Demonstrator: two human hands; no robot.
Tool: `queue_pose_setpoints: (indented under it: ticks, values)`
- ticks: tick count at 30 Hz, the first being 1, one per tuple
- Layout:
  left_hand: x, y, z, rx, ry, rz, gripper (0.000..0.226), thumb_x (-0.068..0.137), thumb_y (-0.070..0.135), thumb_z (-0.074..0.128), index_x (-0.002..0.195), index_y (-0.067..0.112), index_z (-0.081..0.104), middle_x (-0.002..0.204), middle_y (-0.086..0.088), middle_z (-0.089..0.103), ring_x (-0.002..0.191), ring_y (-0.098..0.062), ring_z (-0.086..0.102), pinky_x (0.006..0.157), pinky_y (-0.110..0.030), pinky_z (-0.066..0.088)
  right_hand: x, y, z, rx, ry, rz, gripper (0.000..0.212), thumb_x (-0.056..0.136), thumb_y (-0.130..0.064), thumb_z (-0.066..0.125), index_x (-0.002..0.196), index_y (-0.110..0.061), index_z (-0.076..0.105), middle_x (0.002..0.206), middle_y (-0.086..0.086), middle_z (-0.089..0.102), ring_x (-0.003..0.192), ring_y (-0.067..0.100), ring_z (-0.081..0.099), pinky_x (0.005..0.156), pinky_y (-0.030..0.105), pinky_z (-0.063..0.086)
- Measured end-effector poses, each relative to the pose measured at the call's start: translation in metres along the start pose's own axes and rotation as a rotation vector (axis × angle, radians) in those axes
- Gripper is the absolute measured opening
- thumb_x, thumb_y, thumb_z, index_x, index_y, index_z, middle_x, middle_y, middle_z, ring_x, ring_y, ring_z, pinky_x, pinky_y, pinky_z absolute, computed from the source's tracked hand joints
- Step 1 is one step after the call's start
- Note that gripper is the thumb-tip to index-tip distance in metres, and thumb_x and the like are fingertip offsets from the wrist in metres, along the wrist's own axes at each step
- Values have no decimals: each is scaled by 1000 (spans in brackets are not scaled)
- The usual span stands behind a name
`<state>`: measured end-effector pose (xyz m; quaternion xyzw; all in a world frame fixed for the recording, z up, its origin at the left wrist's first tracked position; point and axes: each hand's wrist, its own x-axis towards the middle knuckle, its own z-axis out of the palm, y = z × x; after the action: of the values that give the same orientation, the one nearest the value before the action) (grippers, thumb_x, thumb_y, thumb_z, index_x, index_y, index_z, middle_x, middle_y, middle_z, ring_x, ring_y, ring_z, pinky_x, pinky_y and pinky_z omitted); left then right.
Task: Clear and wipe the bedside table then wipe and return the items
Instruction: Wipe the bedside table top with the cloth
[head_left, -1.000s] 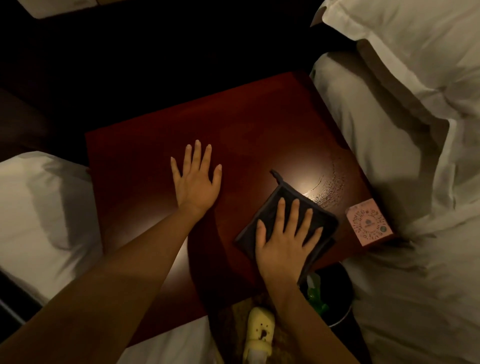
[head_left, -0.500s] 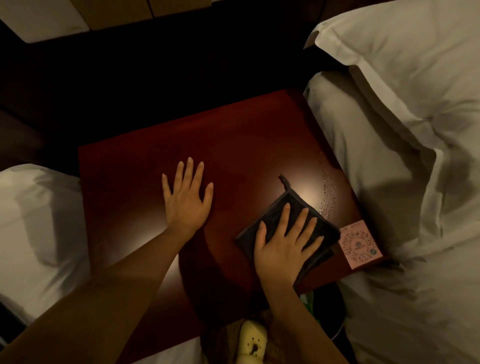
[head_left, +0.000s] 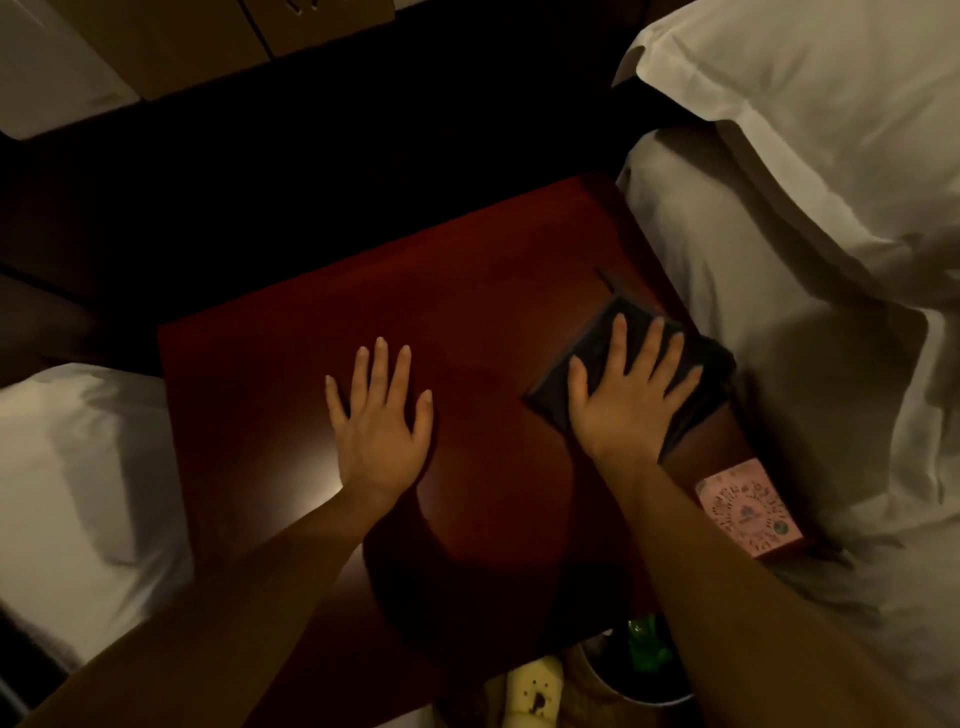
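Observation:
The dark red wooden bedside table (head_left: 467, 322) fills the middle of the view. My left hand (head_left: 382, 421) lies flat on its top, fingers spread, holding nothing. My right hand (head_left: 631, 389) presses flat on a dark grey cloth (head_left: 711, 364) near the table's right edge, fingers spread over it. A pink card (head_left: 743, 512) with a round printed pattern lies on the table's near right corner, just below the cloth.
White bedding (head_left: 810, 291) and a pillow (head_left: 831, 93) border the table on the right, another white bed (head_left: 72, 493) on the left. Below the table's front edge sit a bin (head_left: 644, 680) with something green inside and a pale yellow slipper (head_left: 535, 691).
My right hand has slid the cloth away from me and to the right, up to the table's right edge. My left hand has stayed flat in place. The camera has tilted.

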<state>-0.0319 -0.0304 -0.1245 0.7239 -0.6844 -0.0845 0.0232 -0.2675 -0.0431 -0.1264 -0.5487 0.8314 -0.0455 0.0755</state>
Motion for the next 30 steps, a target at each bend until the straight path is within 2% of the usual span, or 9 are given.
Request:
queue_pose_setpoints:
  ticks: [5,8,13,17,19,24,26,30]
  values:
    - [0,2,-1,-1,7,3,60,93,51,16,148,28,12,160,-2,9,145,-13,-6,117,-51,-6,45,-23,-3,16,-69,-166,69,90,-58,25,148,-24,12,158,14,8,145,37,2,113,61,-1]
    - [1,1,0,-16,15,5,60,93,50,18,148,27,15,160,-2,11,146,-14,-3,116,-51,-6,54,-41,-4,28,-65,-199,68,91,-58,26,148,-25,10,159,12,5,145,36,-1,114,60,-4]
    - [1,0,3,-8,29,8,59,94,50,19,148,27,15,160,-2,12,147,-15,0,116,-52,-5,45,-74,-3,49,-105,-267,68,91,-57,25,149,-26,6,160,9,2,146,35,-5,114,60,-7]
    - [1,0,4,2,68,8,59,93,48,21,147,24,19,158,-3,17,145,-12,1,116,-54,0,21,-112,5,48,-142,-419,67,91,-57,22,148,-28,3,160,7,-1,145,33,-9,113,58,-11]
    - [0,0,6,14,84,4,59,92,47,23,147,25,20,158,-3,19,144,-11,1,117,-54,3,17,-118,11,44,-142,-489,67,91,-59,20,148,-29,1,160,5,-1,146,32,-9,113,57,-11]
    - [2,-3,9,6,88,-1,59,93,50,22,147,28,18,158,1,17,144,-8,-1,117,-51,-1,37,-108,14,21,-108,-617,65,90,-62,21,147,-34,5,160,1,3,147,28,-4,116,55,-8]
    - [2,-2,8,-5,93,5,59,92,51,21,147,29,19,158,1,17,144,-8,-1,117,-50,-2,45,-102,13,47,-86,-593,64,90,-61,23,147,-34,8,160,0,5,147,26,-2,117,53,-6]
    - [2,-2,6,-19,74,11,59,92,53,17,147,31,15,159,2,12,144,-8,-5,117,-49,-5,45,-77,11,88,-60,-392,65,90,-62,21,147,-34,10,160,0,5,147,26,-4,117,53,-6]
